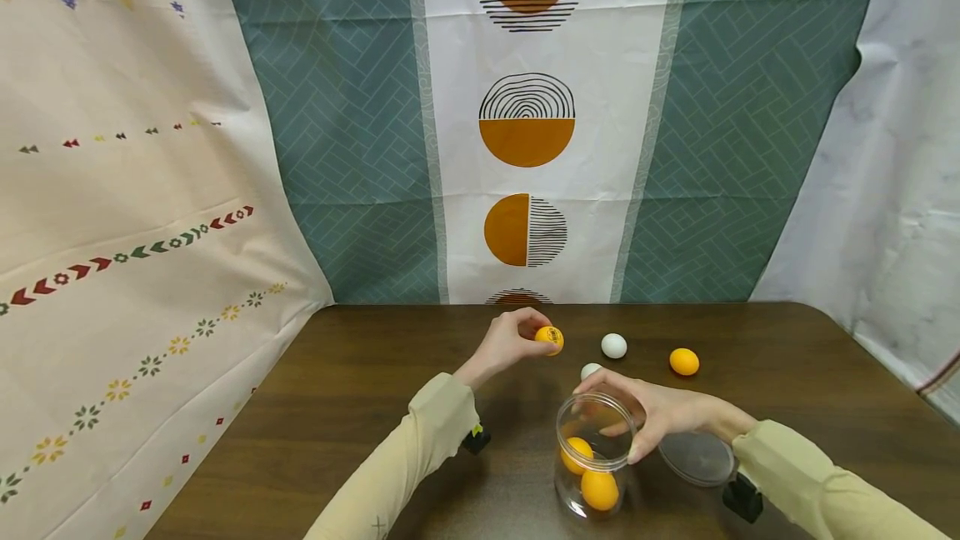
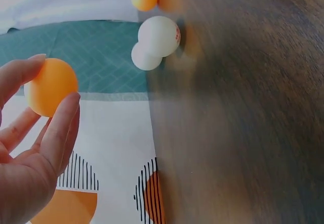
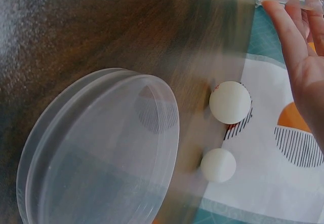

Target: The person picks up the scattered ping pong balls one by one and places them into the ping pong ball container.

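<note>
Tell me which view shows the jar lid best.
The right wrist view: the clear lid fills the near part of the picture, lying on the table. The head view shows it small, partly hidden behind the right hand and sleeve, beside the jar. The left wrist view does not show it.

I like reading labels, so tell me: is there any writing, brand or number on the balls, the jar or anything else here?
Nothing can be read as text.
Orange ball held in the left hand: a dark printed mark, too small to read.
White ball: a small red mark, too blurred to read.
Jar and lid: no print visible.
</note>
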`<state>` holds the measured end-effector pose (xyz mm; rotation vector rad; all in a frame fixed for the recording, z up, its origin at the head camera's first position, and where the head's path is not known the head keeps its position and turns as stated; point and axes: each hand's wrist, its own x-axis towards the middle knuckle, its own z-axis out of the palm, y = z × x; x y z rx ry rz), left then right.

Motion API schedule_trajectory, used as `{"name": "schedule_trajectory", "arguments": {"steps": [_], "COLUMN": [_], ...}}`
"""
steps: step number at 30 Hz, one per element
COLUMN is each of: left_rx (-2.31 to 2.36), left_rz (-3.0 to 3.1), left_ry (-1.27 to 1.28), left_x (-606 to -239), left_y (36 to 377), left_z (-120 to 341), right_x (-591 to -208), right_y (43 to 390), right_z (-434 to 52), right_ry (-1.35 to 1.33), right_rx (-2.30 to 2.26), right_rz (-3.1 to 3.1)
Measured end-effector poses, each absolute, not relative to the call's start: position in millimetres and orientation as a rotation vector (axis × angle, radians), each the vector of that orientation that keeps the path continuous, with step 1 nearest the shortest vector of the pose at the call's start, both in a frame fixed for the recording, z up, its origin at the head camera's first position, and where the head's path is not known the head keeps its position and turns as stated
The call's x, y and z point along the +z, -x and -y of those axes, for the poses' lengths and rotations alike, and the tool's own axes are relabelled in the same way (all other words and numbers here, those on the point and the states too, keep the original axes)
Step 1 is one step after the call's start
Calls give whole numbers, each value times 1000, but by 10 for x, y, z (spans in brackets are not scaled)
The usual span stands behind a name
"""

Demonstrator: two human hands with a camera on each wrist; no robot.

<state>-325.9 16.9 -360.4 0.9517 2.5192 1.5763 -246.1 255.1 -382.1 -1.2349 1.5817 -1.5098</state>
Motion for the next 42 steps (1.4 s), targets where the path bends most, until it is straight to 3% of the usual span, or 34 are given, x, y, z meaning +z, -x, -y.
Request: {"name": "schedule_trajectory", "arguments": {"steps": [12, 19, 28, 42], "left_rx": [1622, 1617, 1652, 1599], "left_rz": [-2431, -2386, -2345, -2324], "left_ry": [-950, -966, -1014, -1156], "left_x": [-3493, -3191, -3376, -3100], "left_y": [3184, 2932, 3089, 2764], "left_z": [-186, -134, -144, -116], "right_x": [-3807, -3801, -3805, -3814], "right_y": [2452, 2447, 2444, 2461], "right_z": [-2553, -2549, -2542, -2553], "right_ry": [1236, 1238, 1243, 1234], "right_rx": [-1503, -1508, -1510, -1506], "right_rz": [-1598, -1596, -1590, -1602]}}
